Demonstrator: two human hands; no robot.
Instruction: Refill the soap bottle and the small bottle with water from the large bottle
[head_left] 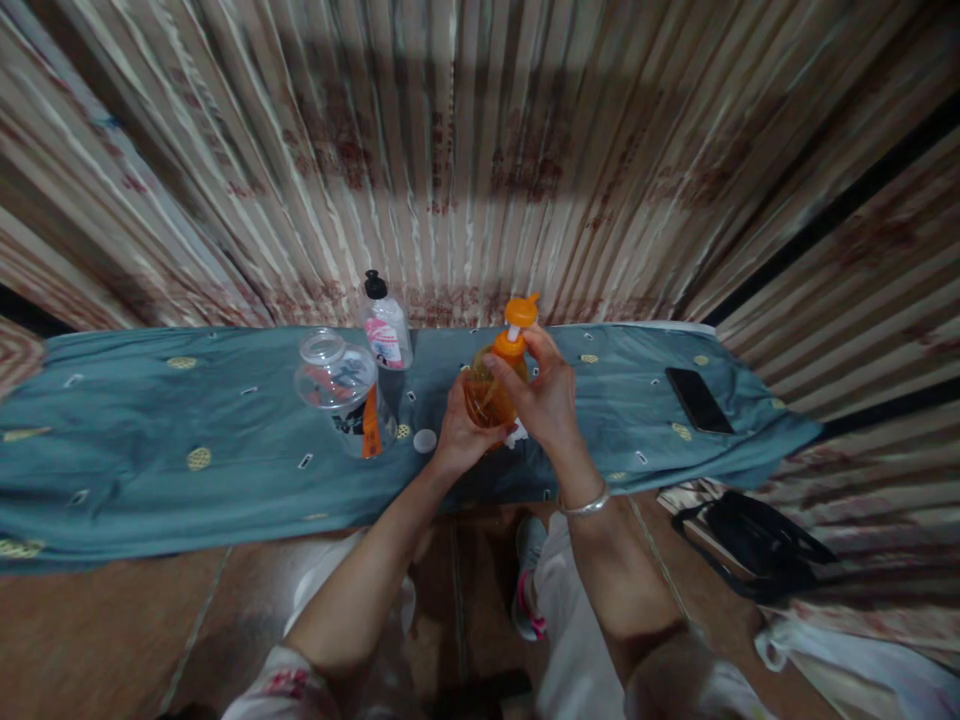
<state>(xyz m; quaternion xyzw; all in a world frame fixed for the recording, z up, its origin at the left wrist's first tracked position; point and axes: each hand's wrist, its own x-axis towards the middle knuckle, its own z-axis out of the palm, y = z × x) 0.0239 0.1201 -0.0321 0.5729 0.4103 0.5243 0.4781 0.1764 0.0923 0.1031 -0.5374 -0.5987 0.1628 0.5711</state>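
A see-through amber pump bottle (486, 388) with an orange pump head (521, 311) is held over the cloth-covered table. My left hand (463, 432) is closed around the lower part of its body. My right hand (546, 393) is closed at the orange collar (509, 346), thumb on the near side and fingers behind. A white label shows low on the bottle, partly hidden by my hands. Left of my left hand, a small round whitish disc (425, 441) lies on the cloth.
A clear plastic jar (352, 425) with an orange-and-black label and a clear bottle (388, 338) with a black cap stand to the left. A black phone (698, 400) lies at right on the teal cloth (247, 440). A black bag (757, 540) sits below right; a curtain (465, 200) hangs behind.
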